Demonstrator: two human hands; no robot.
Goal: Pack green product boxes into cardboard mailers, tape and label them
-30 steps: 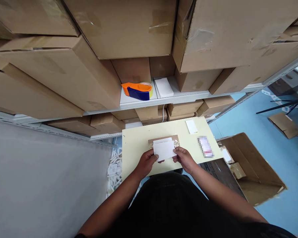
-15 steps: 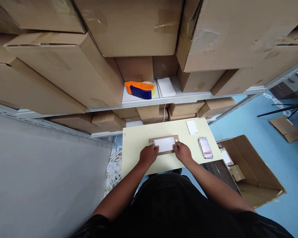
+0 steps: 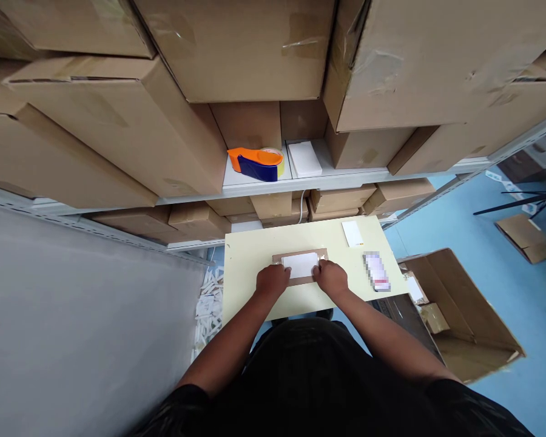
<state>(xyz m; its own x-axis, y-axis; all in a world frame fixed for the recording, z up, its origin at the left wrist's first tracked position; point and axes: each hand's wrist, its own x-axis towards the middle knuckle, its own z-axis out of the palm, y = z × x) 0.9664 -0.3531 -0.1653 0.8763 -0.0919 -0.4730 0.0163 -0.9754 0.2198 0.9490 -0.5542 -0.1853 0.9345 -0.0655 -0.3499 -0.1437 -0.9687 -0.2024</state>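
A flat brown cardboard packet (image 3: 301,253) lies on the pale yellow table (image 3: 250,261) with a white label (image 3: 300,264) laid on top of it. My left hand (image 3: 272,281) rests on the label's left end, fingers curled and pressing down. My right hand (image 3: 330,277) presses the label's right end in the same way. Both hands hide the packet's near edge.
A white card (image 3: 352,233) and a small blurred item (image 3: 375,271) lie on the table's right side. An orange and blue tape dispenser (image 3: 256,164) and a white box (image 3: 304,159) sit on the shelf behind. An open carton (image 3: 464,315) stands on the floor at the right; white scraps (image 3: 208,303) lie left.
A second ago both hands held the white label lifted above the packet. They have lowered it onto the packet and now press it flat.
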